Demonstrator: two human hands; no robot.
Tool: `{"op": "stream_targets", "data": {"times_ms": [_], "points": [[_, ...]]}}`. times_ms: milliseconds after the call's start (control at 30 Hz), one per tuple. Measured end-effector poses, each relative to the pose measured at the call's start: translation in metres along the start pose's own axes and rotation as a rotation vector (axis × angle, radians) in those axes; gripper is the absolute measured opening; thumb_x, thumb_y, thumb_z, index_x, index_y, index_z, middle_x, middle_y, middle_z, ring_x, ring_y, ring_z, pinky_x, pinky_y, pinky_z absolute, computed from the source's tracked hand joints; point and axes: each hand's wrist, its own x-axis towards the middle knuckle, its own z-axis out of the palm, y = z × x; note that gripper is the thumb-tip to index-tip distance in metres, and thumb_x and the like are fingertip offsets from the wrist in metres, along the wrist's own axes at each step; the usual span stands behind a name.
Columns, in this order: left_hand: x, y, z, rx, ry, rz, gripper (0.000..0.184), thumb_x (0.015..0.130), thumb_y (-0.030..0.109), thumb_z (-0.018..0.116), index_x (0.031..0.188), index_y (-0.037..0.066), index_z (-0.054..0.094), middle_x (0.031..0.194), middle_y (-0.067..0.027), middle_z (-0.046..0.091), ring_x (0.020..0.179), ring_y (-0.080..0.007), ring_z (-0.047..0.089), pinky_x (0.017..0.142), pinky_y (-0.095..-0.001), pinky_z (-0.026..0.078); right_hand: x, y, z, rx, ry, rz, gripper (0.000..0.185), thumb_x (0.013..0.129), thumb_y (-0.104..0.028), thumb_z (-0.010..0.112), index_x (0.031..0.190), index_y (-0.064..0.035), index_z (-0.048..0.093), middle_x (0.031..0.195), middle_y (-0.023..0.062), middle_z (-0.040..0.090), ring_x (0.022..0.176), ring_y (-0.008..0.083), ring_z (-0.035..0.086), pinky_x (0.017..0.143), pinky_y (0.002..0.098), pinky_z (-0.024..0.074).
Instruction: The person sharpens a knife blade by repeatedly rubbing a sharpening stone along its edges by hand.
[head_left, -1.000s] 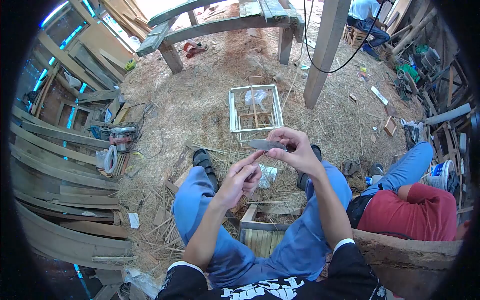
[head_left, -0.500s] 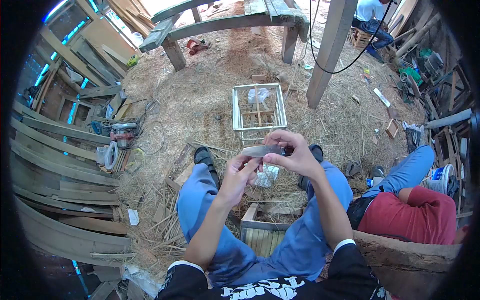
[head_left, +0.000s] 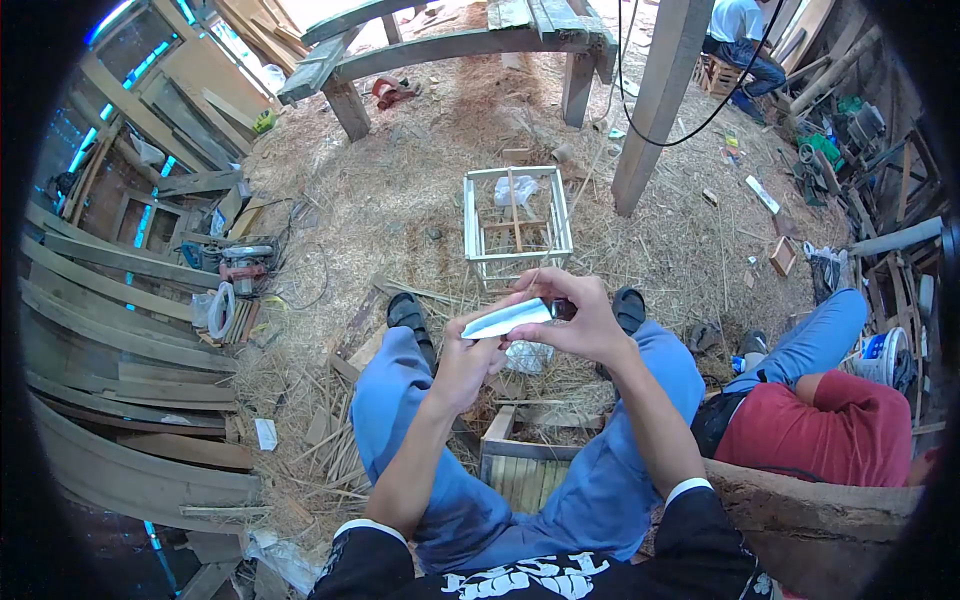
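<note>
A knife with a broad, bright blade [head_left: 505, 318] and a dark handle is held in front of me, above my knees. My right hand [head_left: 590, 320] is closed around its handle. Behind and under the blade is my left hand [head_left: 465, 365], its fingers bent and close to the metal. A thin sliver seems to show by the fingertips, but what the left fingers pinch is mostly hidden. Below, between my legs, sits a slatted wooden piece [head_left: 520, 480]. Further forward, an open frame of pale wooden strips [head_left: 467, 215] stands on the floor.
Straw and shavings cover the floor. A wooden bench [head_left: 460, 42] and a post [head_left: 660, 110] stand ahead. Boards [head_left: 130, 350] and a circular saw [head_left: 245, 265] lie left. A person in a red shirt [head_left: 820, 435] is close at right; another person [head_left: 740, 40] sits farther back.
The knife has turned so its blade catches more light and angles down to the left. Both hands have shifted slightly, the left fingers now mostly behind the blade.
</note>
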Motion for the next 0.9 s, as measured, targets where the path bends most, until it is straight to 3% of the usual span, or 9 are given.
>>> {"op": "stream_targets", "data": {"times_ms": [300,500,600,700,800,833,900], "points": [[0.0,-0.002,0.0,0.005,0.001,-0.008,0.038,0.096,0.001,0.052,0.133,0.008,0.058,0.071,0.0035,0.05,0.048,0.0015,0.029,0.041,-0.018,0.021,-0.004,0.013,-0.002,-0.104,0.037,-0.025,0.048,0.066,-0.018,0.09,0.105,-0.0021,0.066,0.09,0.0039,0.071,0.079,0.008,0.067,0.066,0.0226,0.0523],[-0.002,0.0,-0.006,-0.017,-0.071,-0.033,0.035,0.098,0.01,0.055,0.134,0.007,0.058,0.07,0.0065,0.047,0.051,0.0006,0.029,0.043,-0.0187,0.022,-0.001,0.003,-0.006,-0.115,0.092,-0.056,0.039,0.071,-0.016,0.086,0.101,-0.003,0.067,0.085,0.0033,0.07,0.068,0.0057,0.062,0.057,0.0214,0.0471],[-0.014,0.002,0.002,0.072,-0.149,-0.047,0.035,0.099,0.012,0.055,0.133,0.004,0.057,0.073,0.0063,0.043,0.057,-0.0003,0.03,0.045,-0.0175,0.021,0.005,0.016,-0.036,0.027,0.401,0.182,0.038,0.073,-0.02,0.085,0.102,-0.0023,0.068,0.081,0.0031,0.071,0.07,0.0094,0.066,0.059,0.025,0.051],[-0.009,-0.003,0.003,0.071,-0.067,-0.042,0.033,0.099,0.012,0.055,0.131,0.003,0.059,0.074,0.0057,0.042,0.059,-0.0018,0.03,0.047,-0.0183,0.022,-0.004,0.016,-0.047,-0.137,0.326,0.193,0.038,0.075,-0.019,0.084,0.104,-0.0026,0.067,0.083,0.0022,0.069,0.073,0.0084,0.065,0.061,0.0253,0.0509],[-0.004,-0.004,-0.005,0.046,0.017,-0.018,0.034,0.099,0.012,0.057,0.132,0.005,0.058,0.074,0.0057,0.043,0.056,-0.0012,0.03,0.046,-0.0183,0.023,-0.003,0.013,-0.027,-0.056,0.187,0.236,0.038,0.076,-0.021,0.084,0.105,-0.0042,0.067,0.087,0.0031,0.069,0.075,0.0091,0.064,0.066,0.0269,0.0521],[-0.003,-0.006,-0.007,0.037,0.032,-0.001,0.035,0.098,0.013,0.058,0.133,0.005,0.058,0.074,0.0057,0.045,0.055,-0.0005,0.03,0.045,-0.0183,0.023,-0.002,0.013,-0.022,-0.029,0.16,0.16,0.04,0.076,-0.025,0.083,0.107,-0.0064,0.067,0.087,0.0031,0.069,0.077,0.011,0.064,0.071,0.0287,0.0526],[-0.002,-0.007,-0.006,0.013,0.05,0.027,0.037,0.098,0.013,0.058,0.134,0.006,0.057,0.074,0.0048,0.047,0.054,0.0002,0.031,0.044,-0.0182,0.024,-0.001,0.011,-0.013,-0.02,0.108,0.127,0.042,0.075,-0.024,0.083,0.109,-0.0067,0.065,0.082,0.001,0.065,0.071,0.0066,0.058,0.064,0.0236,0.0452]]}}
